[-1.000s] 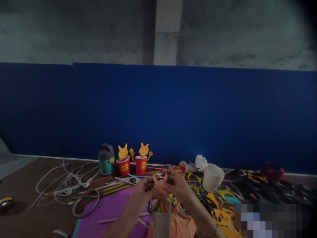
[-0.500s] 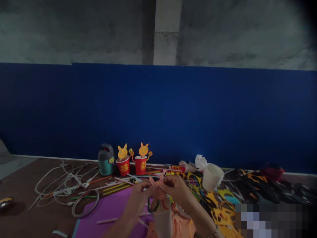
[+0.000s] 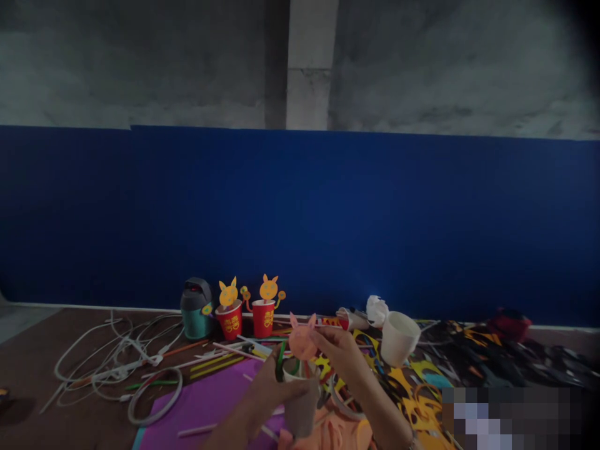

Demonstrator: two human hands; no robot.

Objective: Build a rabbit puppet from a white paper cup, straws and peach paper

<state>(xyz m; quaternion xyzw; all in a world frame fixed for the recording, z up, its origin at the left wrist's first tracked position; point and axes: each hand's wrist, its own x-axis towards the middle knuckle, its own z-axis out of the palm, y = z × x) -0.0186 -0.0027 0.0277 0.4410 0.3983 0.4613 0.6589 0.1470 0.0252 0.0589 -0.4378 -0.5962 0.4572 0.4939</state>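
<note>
My left hand [image 3: 272, 389] is wrapped round a pale paper cup [image 3: 300, 414], thumb across its near side. In my right hand [image 3: 341, 347] the fingertips pinch the right edge of a pink paper animal head [image 3: 300, 341] with two pointed ears. This head stands just above the cup's mouth, with a thin stem running down into the cup. A green strip [image 3: 280, 359] sticks up at the cup's left rim, close to my left hand. Orange-pink paper scraps [image 3: 330, 431] lie below the cup.
Two red cups [image 3: 230, 322] with yellow animal heads stand at the back, beside a teal-and-grey container [image 3: 195, 309]. White cables [image 3: 110, 359] tangle at left. Purple paper [image 3: 187, 409] lies nearer. A white cup [image 3: 400, 339] and yellow cut paper [image 3: 417, 409] are at right.
My left hand has left the pink head and moved down onto the cup. My right hand keeps its pinch at the head's edge, and the face now shows. The view has shifted slightly.
</note>
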